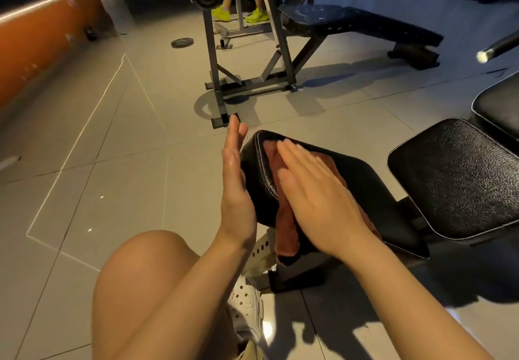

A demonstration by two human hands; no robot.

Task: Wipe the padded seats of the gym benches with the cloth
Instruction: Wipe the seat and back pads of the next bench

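Your right hand (317,191) lay flat, fingers straight and together, pressing the cloth (283,213) onto the black padded seat (365,191). Your left hand (234,185) stood edge-up with straight fingers against the seat's left side, gripping nothing; whether the palm truly touched the padding I cannot tell. The reddish-brown cloth sat on the seat's left part, its near end hanging over the seat's near edge. To wipe well from there, you probably needed to keep the palm's weight even, sweep toward the seat's bare right part, and gather the hanging end so it did not drag. The left hand looked best used as a brace. A second pad (460,180) lay just right of the seat, seemingly still to be wiped, and another bench (362,22) stood well beyond it.
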